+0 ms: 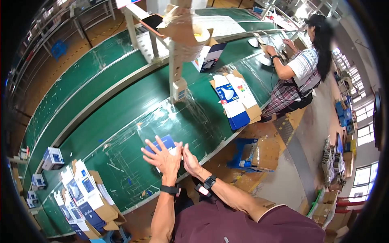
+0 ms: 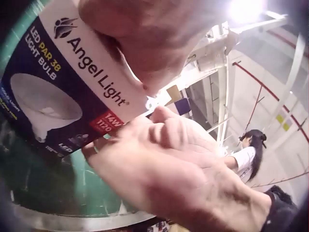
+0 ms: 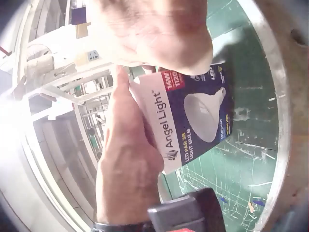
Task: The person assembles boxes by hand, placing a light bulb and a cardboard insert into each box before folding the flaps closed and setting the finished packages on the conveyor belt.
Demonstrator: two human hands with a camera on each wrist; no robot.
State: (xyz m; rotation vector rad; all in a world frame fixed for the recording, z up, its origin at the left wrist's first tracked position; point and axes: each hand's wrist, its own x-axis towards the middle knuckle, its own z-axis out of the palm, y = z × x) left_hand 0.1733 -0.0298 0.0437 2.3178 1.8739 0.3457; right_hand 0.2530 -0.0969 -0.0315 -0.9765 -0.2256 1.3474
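Observation:
An Angel Light LED bulb box (image 1: pixel 164 142), blue and white with a printed bulb, stands between my hands over the green work surface. Its printed side shows in the left wrist view, "LED PAR 38 light bulb" on the box (image 2: pixel 46 99). My left hand (image 1: pixel 165 159) lies against the box, fingers spread and straight. At the box's other side, my right hand (image 1: pixel 191 161) has its palm and extended fingers right at the edge. The right wrist view shows the box (image 3: pixel 198 113) between the left hand (image 3: pixel 128 154) and the right hand (image 3: pixel 154 36). The hands partly hide the box's top.
Flattened bulb cartons (image 1: pixel 83 198) pile up at the near left, and more cartons (image 1: pixel 236 99) lie to the right. Small boxes (image 1: pixel 53 158) sit at far left. A metal post (image 1: pixel 177 77) rises ahead. Another person (image 1: pixel 298 67) works at the right, near a cardboard box (image 1: pixel 263 155) on the floor.

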